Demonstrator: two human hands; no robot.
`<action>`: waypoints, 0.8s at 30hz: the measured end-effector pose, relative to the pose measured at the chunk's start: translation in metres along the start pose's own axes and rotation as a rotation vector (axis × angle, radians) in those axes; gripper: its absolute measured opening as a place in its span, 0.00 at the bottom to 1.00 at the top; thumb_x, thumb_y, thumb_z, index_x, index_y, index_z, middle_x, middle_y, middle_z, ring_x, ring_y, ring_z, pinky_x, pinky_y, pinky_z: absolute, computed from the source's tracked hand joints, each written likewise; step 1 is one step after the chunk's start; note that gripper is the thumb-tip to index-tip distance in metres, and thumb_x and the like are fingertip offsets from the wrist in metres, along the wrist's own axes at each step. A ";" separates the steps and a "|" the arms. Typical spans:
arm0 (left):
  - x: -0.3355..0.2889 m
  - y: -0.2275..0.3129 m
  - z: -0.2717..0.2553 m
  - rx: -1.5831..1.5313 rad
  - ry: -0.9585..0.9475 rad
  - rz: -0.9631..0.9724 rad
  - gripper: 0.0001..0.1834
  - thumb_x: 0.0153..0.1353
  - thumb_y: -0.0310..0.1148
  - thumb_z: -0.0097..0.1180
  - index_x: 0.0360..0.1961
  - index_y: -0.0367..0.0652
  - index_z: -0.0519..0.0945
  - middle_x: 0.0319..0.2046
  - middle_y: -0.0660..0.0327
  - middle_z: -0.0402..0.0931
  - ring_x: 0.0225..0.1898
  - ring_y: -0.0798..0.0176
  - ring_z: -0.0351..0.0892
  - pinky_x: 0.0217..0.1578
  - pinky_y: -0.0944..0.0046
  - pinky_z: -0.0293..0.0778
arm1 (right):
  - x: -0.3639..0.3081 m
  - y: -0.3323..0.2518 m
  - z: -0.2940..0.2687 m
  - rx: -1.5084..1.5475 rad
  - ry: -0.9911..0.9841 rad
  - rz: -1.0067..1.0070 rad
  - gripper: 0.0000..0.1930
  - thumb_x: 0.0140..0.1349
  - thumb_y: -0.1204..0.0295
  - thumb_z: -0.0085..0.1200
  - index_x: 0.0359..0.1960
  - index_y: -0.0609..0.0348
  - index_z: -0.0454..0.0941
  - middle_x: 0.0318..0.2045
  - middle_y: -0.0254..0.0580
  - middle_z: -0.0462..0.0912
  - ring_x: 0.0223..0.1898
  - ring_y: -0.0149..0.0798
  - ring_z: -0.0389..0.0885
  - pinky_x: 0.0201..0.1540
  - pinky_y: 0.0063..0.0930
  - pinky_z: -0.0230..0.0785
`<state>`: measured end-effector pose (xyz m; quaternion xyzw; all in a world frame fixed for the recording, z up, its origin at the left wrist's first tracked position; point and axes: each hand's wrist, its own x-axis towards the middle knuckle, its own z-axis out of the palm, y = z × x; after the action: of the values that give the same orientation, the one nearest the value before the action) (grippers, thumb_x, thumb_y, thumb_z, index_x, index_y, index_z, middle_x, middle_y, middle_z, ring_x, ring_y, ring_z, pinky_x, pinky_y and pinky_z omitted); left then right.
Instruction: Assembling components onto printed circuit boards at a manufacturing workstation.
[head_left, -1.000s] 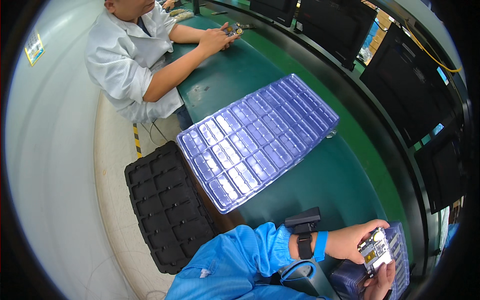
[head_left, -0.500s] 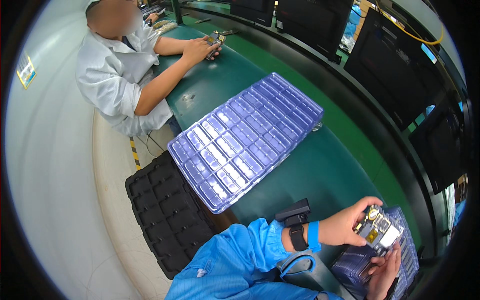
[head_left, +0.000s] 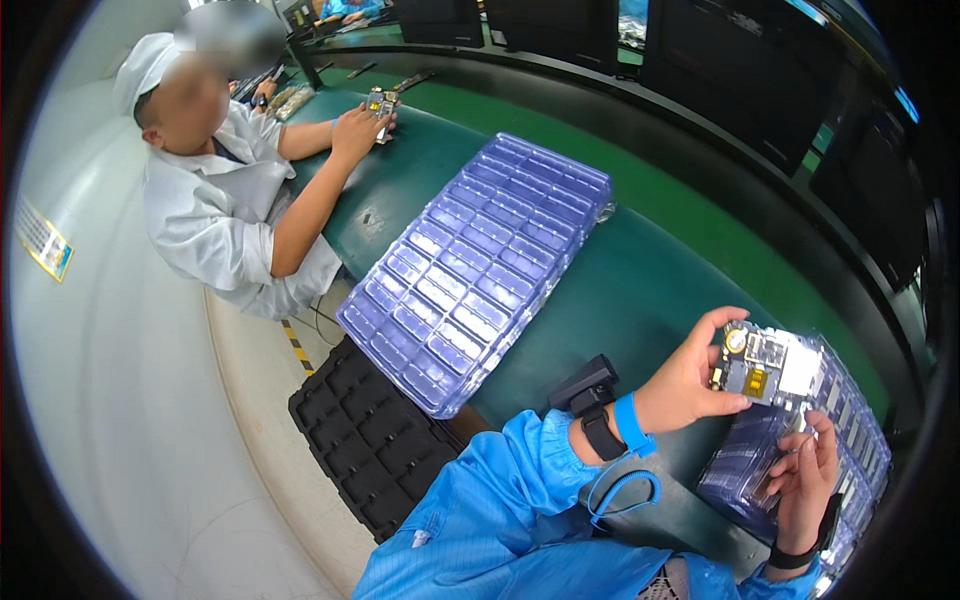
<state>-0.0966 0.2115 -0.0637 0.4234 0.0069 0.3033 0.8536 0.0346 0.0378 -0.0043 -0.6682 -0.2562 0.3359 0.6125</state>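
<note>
Person's left hand [head_left: 690, 385]: grip pinched, thumb and fingers, on left edge of rectangular grey circuit board with gold patch [head_left: 775, 365], raised near translucent violet plastic trays [head_left: 742, 465]. Right hand [head_left: 808, 475]: fingers half bent, just below board; cannot tell if grip holds anything.

The green table [head_left: 618, 292] leaves passage between purple tray [head_left: 482, 262] and left hand [head_left: 688, 383].

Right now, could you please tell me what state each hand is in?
Left hand: closed, holding the circuit board by its left end.
Right hand: partly open, just below the board; whether it touches cannot be told.
</note>
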 end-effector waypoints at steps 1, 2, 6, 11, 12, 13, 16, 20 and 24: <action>0.000 0.000 0.000 0.009 0.018 0.012 0.46 0.44 0.15 0.59 0.61 0.45 0.46 0.46 0.56 0.68 0.46 0.65 0.71 0.47 0.64 0.70 | 0.000 -0.001 0.001 0.004 -0.015 0.003 0.17 0.62 0.66 0.45 0.51 0.57 0.61 0.27 0.35 0.74 0.18 0.20 0.72 0.13 0.08 0.64; 0.000 0.000 0.000 0.021 0.035 0.020 0.46 0.44 0.15 0.59 0.61 0.45 0.46 0.46 0.56 0.68 0.46 0.65 0.71 0.47 0.64 0.70 | 0.000 0.001 -0.001 0.018 -0.003 0.010 0.17 0.62 0.66 0.45 0.51 0.57 0.61 0.27 0.35 0.74 0.18 0.20 0.72 0.13 0.08 0.64; 0.002 -0.001 0.000 0.036 0.062 0.018 0.45 0.45 0.15 0.59 0.60 0.46 0.46 0.46 0.55 0.68 0.47 0.63 0.72 0.46 0.62 0.73 | 0.003 0.009 -0.009 0.056 -0.038 0.013 0.20 0.60 0.68 0.48 0.51 0.60 0.59 0.27 0.38 0.73 0.18 0.23 0.72 0.12 0.11 0.65; 0.004 -0.005 0.000 0.033 0.097 0.026 0.44 0.45 0.13 0.56 0.60 0.48 0.47 0.51 0.55 0.63 0.50 0.59 0.70 0.47 0.55 0.73 | 0.003 0.007 -0.010 0.058 -0.072 0.009 0.19 0.60 0.70 0.47 0.51 0.60 0.59 0.28 0.38 0.74 0.18 0.23 0.72 0.14 0.10 0.66; 0.006 -0.007 0.001 0.032 0.089 0.012 0.44 0.45 0.13 0.56 0.60 0.48 0.47 0.51 0.55 0.63 0.50 0.59 0.70 0.47 0.55 0.73 | 0.003 0.007 -0.010 0.065 -0.058 0.013 0.19 0.60 0.70 0.47 0.51 0.60 0.59 0.28 0.38 0.74 0.18 0.23 0.72 0.14 0.10 0.66; 0.008 -0.008 0.001 0.037 0.094 0.014 0.44 0.45 0.13 0.56 0.60 0.49 0.47 0.51 0.55 0.63 0.50 0.59 0.70 0.47 0.55 0.73 | 0.002 0.006 -0.011 0.067 -0.065 0.008 0.19 0.60 0.70 0.47 0.51 0.60 0.59 0.28 0.38 0.74 0.19 0.23 0.72 0.14 0.10 0.66; 0.010 -0.003 0.011 0.051 0.105 0.035 0.44 0.44 0.13 0.57 0.59 0.47 0.48 0.49 0.54 0.64 0.50 0.60 0.68 0.49 0.60 0.70 | -0.002 0.000 -0.016 0.098 -0.087 0.036 0.18 0.60 0.72 0.46 0.51 0.59 0.60 0.29 0.40 0.74 0.20 0.25 0.74 0.17 0.13 0.68; 0.004 0.000 0.005 0.143 0.146 0.089 0.43 0.44 0.12 0.57 0.58 0.46 0.49 0.50 0.53 0.63 0.51 0.55 0.68 0.48 0.56 0.71 | 0.005 0.001 -0.010 0.163 -0.202 0.118 0.18 0.59 0.75 0.47 0.51 0.60 0.60 0.31 0.43 0.75 0.24 0.29 0.76 0.22 0.18 0.72; 0.006 -0.004 0.006 0.138 0.173 0.044 0.42 0.44 0.11 0.55 0.58 0.45 0.49 0.50 0.52 0.63 0.50 0.53 0.69 0.46 0.53 0.73 | 0.003 0.000 -0.016 0.218 -0.247 0.123 0.18 0.59 0.77 0.46 0.51 0.62 0.59 0.32 0.45 0.75 0.26 0.30 0.77 0.25 0.20 0.73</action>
<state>-0.0883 0.2090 -0.0614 0.4534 0.0920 0.3561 0.8119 0.0486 0.0293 -0.0042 -0.5658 -0.2502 0.4778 0.6236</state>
